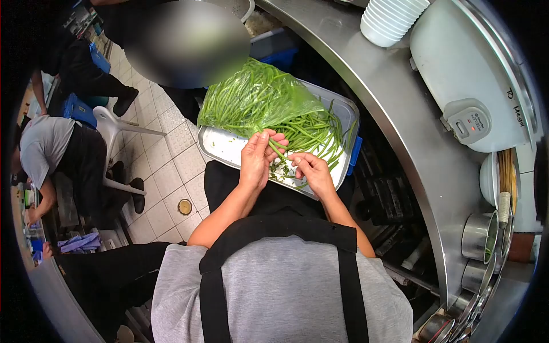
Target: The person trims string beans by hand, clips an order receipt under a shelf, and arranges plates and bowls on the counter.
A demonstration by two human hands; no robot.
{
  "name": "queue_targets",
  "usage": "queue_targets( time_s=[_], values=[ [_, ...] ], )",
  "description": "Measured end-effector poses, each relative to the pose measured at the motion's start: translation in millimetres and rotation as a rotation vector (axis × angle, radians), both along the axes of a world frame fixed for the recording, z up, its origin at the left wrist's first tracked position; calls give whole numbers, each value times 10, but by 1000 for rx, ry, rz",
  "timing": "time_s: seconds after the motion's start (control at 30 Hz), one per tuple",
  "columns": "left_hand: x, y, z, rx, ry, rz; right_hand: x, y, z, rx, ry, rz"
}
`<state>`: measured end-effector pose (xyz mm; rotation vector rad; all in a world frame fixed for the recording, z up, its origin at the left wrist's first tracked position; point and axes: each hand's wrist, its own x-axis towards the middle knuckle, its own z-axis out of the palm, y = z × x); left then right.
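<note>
My left hand is closed around a few green beans above the near side of a shallow white tray. The fingers of my right hand pinch at the lower ends of those beans. Behind my hands, a large clear plastic bag full of green beans lies on the tray. Loose beans spill from its opening toward the right. Small trimmed bits are scattered on the tray under my hands.
On the right runs a steel counter with stacked white bowls, a rice cooker and metal pots. At left, a person in a grey shirt bends beside a white plastic stool. Another person stands close by at the top.
</note>
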<state>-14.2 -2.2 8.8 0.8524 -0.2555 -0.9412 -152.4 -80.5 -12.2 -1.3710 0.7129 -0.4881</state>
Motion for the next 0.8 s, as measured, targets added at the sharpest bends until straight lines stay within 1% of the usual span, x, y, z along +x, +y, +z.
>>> queue_targets(
  time_s=[0.03,0.07,0.17,0.23,0.27,0.3,0.33,0.37,0.4,0.43,0.47,0.5,0.53,0.57,0.6,0.63,0.67,0.7,0.73,0.77,0.8],
  values=[
    [-17,-16,-3,1,0,1,-16,1,17,-53,14,15],
    [-33,-31,-6,1,0,1,-22,20,30,-203,8,17],
    [-82,-44,16,-7,-46,-3,-24,-11,-36,-356,49,40],
    [-147,-11,95,-22,-103,-5,-7,-46,-129,-36,-3,38],
    [-226,30,145,7,-215,2,-10,-88,-154,147,-42,50],
    [-267,59,122,-36,-355,-40,6,-101,-153,332,-79,61],
    [-294,96,179,-11,-514,-73,54,2,63,425,-169,6],
    [-323,135,247,17,-670,-111,85,45,144,499,-192,-25],
    [-332,171,266,73,-630,-152,90,71,196,573,-214,-64],
    [-327,176,273,23,-656,-172,68,71,214,645,-238,-111],
    [-319,172,273,-29,-679,-201,32,-2,-52,713,-292,-96],
    [-306,169,273,-83,-699,-237,3,-34,-185,557,-178,-39],
    [-241,171,335,-32,-753,-320,-15,-45,-269,404,-60,14],
    [-126,86,396,-65,-1164,-204,-57,-34,-344,255,64,67],
    [11,-16,435,-106,-1373,-146,-103,29,-240,-19,282,100],
    [184,-92,561,-10,-1416,-210,-145,89,-349,-543,154,49],
    [414,-249,582,-35,-1655,-55,-177,108,-342,-623,216,58],
    [746,-410,632,11,-1926,16,-214,117,-318,-701,279,69],
    [1005,-577,855,-26,-2086,166,-245,103,-299,-730,317,93],
    [1274,-718,1067,90,-2183,229,-280,72,-290,-800,330,83],
    [1595,-875,1178,116,-2218,268,-326,14,-279,-872,340,76]
  ],
)
